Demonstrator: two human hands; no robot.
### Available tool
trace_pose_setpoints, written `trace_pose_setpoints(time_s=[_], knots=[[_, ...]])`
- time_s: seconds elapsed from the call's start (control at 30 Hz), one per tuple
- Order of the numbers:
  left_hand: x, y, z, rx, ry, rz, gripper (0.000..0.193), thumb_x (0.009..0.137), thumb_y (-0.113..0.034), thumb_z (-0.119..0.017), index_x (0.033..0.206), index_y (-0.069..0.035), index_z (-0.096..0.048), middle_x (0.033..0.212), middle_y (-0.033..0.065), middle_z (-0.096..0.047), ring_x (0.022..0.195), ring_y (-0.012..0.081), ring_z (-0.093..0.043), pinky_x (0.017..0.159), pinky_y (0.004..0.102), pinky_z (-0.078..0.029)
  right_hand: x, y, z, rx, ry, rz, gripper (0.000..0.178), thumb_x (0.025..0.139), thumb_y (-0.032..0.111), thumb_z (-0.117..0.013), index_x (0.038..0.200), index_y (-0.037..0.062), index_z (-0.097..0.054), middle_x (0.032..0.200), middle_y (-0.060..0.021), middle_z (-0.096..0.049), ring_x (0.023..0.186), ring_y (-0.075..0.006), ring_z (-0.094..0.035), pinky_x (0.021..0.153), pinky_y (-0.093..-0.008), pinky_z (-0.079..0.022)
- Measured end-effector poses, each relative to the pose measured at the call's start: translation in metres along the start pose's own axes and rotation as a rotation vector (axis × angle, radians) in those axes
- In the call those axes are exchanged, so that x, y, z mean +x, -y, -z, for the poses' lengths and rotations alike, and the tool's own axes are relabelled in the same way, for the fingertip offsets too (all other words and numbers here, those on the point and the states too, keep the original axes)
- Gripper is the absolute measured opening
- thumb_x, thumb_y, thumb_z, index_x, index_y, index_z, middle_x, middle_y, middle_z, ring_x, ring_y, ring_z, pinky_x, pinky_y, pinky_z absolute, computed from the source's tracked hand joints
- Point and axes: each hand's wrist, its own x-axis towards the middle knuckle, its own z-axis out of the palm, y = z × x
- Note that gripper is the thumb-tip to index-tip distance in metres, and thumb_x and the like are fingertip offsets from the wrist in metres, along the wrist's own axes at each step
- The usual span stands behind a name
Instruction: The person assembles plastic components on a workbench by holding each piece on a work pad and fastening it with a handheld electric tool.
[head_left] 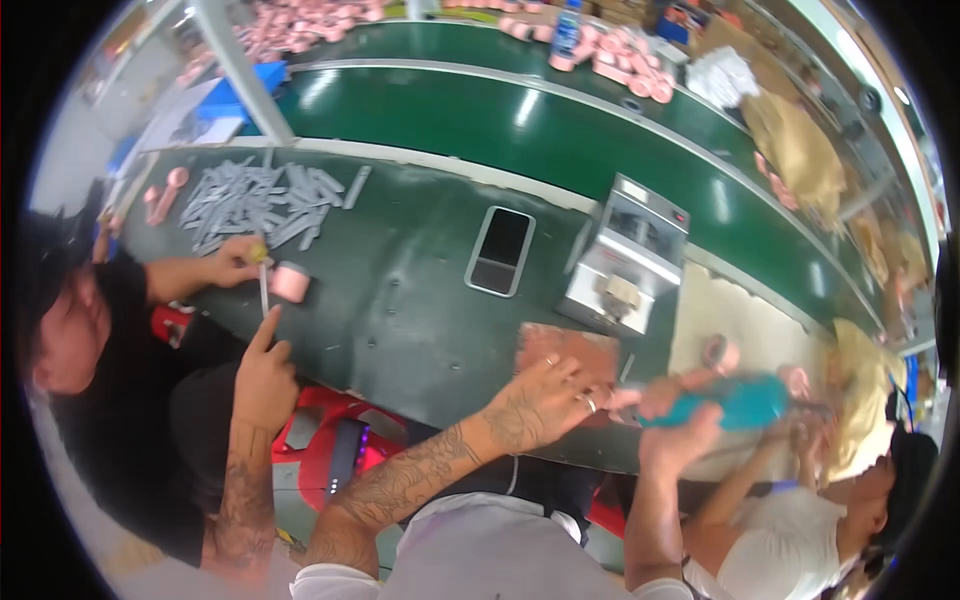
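My left hand (540,402), with a ring on one finger, reaches over the near edge of a reddish-brown pad (540,345). Its fingers are bent onto a small pink plastic part (624,400), whose shape the fingers partly hide. Beside it, my right hand (685,435) is smeared by motion and wraps round a long teal tool (745,403) that looks like an electric screwdriver. The tool lies roughly level, one end toward the pink part. A grey and silver box-shaped machine (630,255) stands just beyond the pad.
A phone (500,250) lies mid-bench. At left, a co-worker's hands (265,375) work by a pink cylinder (290,282) and a pile of grey strips (255,205). Another person (800,535) sits close on my right. Beyond runs a green conveyor (450,110) with pink parts (630,65).
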Motion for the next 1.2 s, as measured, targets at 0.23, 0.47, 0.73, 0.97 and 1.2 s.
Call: trace_pose_setpoints(time_s=[0.23,0.47,0.73,0.97,1.2], knots=[[-0.046,0.098,0.099,0.340,-0.222,0.324,0.023,0.083,-0.002,-0.057,0.102,-0.012,-0.067,0.107,0.0111,-0.064,0.100,0.0339,-0.058,0.093,0.0505,-0.044,-0.039,0.025,-0.002,-0.012,0.044,0.080,0.066,0.094,0.065,-0.062,0.103,0.0012,-0.046,0.061,-0.0072,-0.051,0.051,-0.0201,-0.052,0.047,-0.0344,-0.047],[-0.097,0.228,0.124,0.401,-0.321,0.373,0.014,0.099,-0.009,-0.052,0.104,-0.004,-0.064,0.106,0.0187,-0.068,0.097,0.0404,-0.063,0.085,0.0485,-0.050,-0.055,0.018,0.010,-0.189,0.080,-0.069,0.067,0.091,0.057,-0.071,0.113,-0.0039,-0.057,0.077,-0.0087,-0.064,0.070,-0.0187,-0.063,0.063,-0.0321,-0.050],[0.041,0.081,0.096,0.125,-0.510,0.546,0.017,0.098,-0.016,-0.064,0.106,-0.002,-0.069,0.104,0.0146,-0.068,0.095,0.0271,-0.065,0.087,0.0371,-0.052,-0.082,0.048,0.054,-0.224,0.006,-0.153,0.060,0.090,0.041,-0.077,0.119,-0.0073,-0.057,0.082,-0.0081,-0.065,0.070,-0.0122,-0.057,0.065,-0.0274,-0.046],[0.169,-0.071,-0.131,-0.336,0.178,0.338,0.055,0.087,-0.055,-0.069,0.102,-0.002,-0.066,0.101,0.0173,-0.068,0.091,0.0357,-0.070,0.082,0.0453,-0.055,-0.088,0.063,0.050,-0.258,0.026,-0.187,0.055,0.093,0.035,-0.075,0.122,-0.0079,-0.055,0.084,-0.0063,-0.063,0.071,-0.0104,-0.054,0.066,-0.0266,-0.045],[0.164,-0.074,-0.170,-0.346,0.304,0.460,0.047,0.089,-0.043,-0.069,0.116,-0.006,-0.062,0.104,0.0113,-0.068,0.094,0.0329,-0.068,0.080,0.0437,-0.055,-0.097,0.067,0.058,-0.320,0.016,-0.168,0.061,0.095,0.038,-0.072,0.128,-0.0071,-0.049,0.085,-0.0059,-0.062,0.073,-0.0102,-0.053,0.067,-0.0255,-0.043]])
